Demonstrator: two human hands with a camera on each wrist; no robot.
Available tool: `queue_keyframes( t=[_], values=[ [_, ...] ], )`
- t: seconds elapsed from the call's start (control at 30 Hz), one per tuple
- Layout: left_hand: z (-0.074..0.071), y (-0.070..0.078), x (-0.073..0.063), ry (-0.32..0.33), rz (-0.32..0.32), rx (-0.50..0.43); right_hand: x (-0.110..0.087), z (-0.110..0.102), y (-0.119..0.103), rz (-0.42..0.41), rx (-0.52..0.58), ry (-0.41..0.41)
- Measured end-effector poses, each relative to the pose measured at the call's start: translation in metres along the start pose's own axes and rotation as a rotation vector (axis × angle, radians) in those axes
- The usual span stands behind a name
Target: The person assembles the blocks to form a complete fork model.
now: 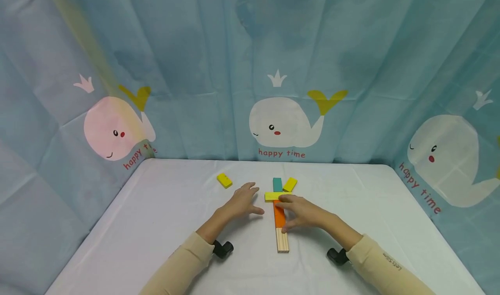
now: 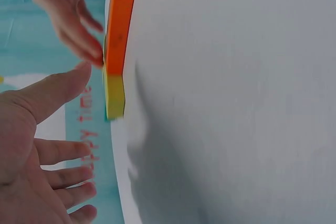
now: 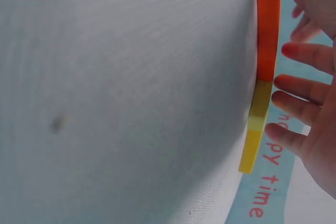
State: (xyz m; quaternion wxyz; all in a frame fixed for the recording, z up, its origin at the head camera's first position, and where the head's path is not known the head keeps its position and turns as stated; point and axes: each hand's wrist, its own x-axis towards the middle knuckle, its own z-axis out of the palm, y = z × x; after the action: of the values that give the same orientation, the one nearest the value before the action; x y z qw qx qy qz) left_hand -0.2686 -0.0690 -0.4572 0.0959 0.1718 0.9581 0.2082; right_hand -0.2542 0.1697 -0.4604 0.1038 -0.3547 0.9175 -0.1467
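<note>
Several flat wooden blocks form a cross-like figure on the table. A teal block [image 1: 277, 184] is at the far end, a yellow block [image 1: 271, 196] lies crosswise below it, then come an orange block [image 1: 279, 214] and a plain wood block [image 1: 282, 242]. My right hand [image 1: 302, 211] is over the right side of the figure, fingers spread, overlapping the yellow and orange blocks in the head view. To the left of the blocks, my left hand [image 1: 242, 201] has its fingers extended and thumb apart, with nothing in it.
One loose yellow block [image 1: 290, 184] lies beside the teal one. Another yellow block [image 1: 224, 180] sits farther left, beyond my left hand. The white-covered table [image 1: 156, 212] ends at a blue curtain [image 1: 203, 69] printed with whales.
</note>
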Motion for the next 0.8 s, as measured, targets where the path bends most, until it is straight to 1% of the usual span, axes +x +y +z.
queue_keyframes(
  t=[0.17,0.27,0.33,0.43,0.57,0.7,0.8],
  values=[
    [-0.009,-0.016,0.004,0.032,-0.062,0.012,0.0,0.002,0.0,0.021,0.009,-0.01],
    [-0.015,-0.027,0.006,0.06,-0.079,0.02,0.0,0.002,-0.001,0.03,0.017,-0.012],
    [-0.018,-0.035,0.007,0.084,-0.082,0.003,0.0,0.002,-0.001,0.029,0.015,-0.01],
    [-0.021,-0.049,0.01,0.147,-0.061,-0.029,0.0,0.003,0.0,0.022,0.008,-0.003],
    [-0.027,-0.064,0.012,0.216,-0.05,-0.098,0.0,0.003,-0.001,0.008,-0.005,0.002],
    [-0.034,-0.078,0.014,0.235,-0.08,-0.12,0.001,0.003,-0.001,0.01,-0.02,-0.001],
    [-0.037,-0.088,0.015,0.234,-0.106,-0.088,0.002,0.003,-0.001,0.017,-0.027,-0.007]
  ],
)
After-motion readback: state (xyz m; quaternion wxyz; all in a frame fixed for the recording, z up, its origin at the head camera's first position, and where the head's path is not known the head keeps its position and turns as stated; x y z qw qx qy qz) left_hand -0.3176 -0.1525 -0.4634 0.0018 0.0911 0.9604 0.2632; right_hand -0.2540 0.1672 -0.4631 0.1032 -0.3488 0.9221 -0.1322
